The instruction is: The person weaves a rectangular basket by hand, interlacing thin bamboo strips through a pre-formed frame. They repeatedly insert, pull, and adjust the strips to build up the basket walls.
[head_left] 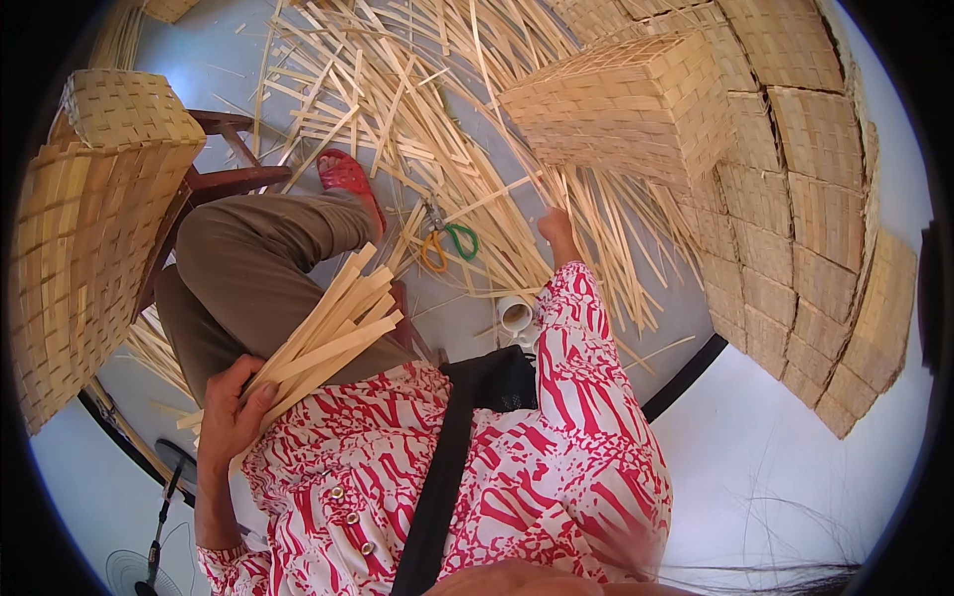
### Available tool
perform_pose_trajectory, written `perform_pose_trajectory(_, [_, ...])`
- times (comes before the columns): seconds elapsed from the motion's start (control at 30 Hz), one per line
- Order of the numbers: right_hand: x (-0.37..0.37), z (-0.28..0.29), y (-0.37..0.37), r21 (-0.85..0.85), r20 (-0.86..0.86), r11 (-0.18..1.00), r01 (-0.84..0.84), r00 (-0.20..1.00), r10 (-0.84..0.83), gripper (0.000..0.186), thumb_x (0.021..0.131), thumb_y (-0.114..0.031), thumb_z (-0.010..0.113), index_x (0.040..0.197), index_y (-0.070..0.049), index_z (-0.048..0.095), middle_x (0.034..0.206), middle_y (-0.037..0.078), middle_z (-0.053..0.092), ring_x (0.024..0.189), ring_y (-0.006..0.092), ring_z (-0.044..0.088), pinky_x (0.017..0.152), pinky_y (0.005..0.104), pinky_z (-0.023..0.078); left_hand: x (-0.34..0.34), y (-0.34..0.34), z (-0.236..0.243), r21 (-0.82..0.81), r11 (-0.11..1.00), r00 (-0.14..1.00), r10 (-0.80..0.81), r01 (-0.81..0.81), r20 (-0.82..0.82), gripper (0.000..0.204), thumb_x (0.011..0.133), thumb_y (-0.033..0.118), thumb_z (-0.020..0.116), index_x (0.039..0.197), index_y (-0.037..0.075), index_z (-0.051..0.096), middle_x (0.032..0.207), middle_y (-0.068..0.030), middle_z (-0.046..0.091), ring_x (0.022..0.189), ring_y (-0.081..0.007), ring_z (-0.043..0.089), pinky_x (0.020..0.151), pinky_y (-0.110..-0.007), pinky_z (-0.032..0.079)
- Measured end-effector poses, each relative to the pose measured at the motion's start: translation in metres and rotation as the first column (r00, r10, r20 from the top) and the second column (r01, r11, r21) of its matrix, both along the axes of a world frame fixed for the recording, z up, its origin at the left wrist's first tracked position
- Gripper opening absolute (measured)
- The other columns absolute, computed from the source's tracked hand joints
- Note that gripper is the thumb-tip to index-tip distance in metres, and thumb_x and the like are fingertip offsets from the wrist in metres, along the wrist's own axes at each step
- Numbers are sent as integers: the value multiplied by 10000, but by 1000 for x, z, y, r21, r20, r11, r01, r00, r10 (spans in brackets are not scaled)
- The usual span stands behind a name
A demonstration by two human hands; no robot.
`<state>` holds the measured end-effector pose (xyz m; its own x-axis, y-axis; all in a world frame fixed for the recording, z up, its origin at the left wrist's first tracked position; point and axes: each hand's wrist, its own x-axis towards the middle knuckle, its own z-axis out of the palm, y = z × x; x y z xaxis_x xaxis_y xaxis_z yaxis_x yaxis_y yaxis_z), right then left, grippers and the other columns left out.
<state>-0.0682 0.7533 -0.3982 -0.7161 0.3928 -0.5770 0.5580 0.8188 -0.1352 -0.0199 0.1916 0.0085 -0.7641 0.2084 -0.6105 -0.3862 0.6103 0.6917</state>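
Observation:
My left hand (237, 409) is closed around a bundle of flat, pale bamboo strips (333, 328), which rests over my lap and fans out toward my knee. My right arm stretches forward, and my right hand (558, 228) is down at the loose bamboo strips (596, 233) on the floor. Its fingers are mostly hidden, so whether it grips a strip is unclear. Left of that hand lie scissors (449, 241) with one green and one orange handle loop. A white mug (515, 315) stands close to my right forearm.
A woven box-shaped basket (616, 104) stands over the strips, before a tall stack of similar woven pieces (785, 219) at right. Another basket (109, 228) rises at left, beside a dark red wooden stool (234, 179). A fan (149, 571) is at lower left. Many strips cover the floor ahead.

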Motion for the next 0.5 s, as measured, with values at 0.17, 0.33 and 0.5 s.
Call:
perform_pose_trajectory(0.17, [2, -48, 16, 0, 240, 886, -464, 860, 450, 368, 795, -190, 513, 1059, -21, 706, 1155, 244, 653, 1101, 385, 605, 972, 434, 470, -10, -4, -2, -8, 999, 999, -46, 46, -24, 211, 901, 196, 617, 914, -14, 596, 680, -116, 562, 608, -174, 528, 592, -300, 436])
perform_pose_trajectory(0.33, [14, -50, 13, 74, 71, 940, -334, 942, 329, 316, 788, -183, 514, 965, -42, 734, 1023, 251, 682, 1012, 409, 637, 908, 446, 503, -11, -5, 1, 3, 998, 997, -56, 56, -62, 200, 899, 181, 620, 925, -16, 597, 698, -134, 570, 607, -207, 551, 592, -313, 448])
perform_pose_trajectory(0.5, [-3, -4, -21, -83, -156, 984, -159, 977, 145, 264, 832, -132, 546, 1026, -24, 688, 1066, 205, 669, 941, 345, 656, 860, 423, 523, -1, -1, 4, -15, 1000, 1000, 20, -20, -2, 259, 920, 237, 603, 919, -23, 593, 686, -90, 542, 631, -130, 512, 592, -291, 427])
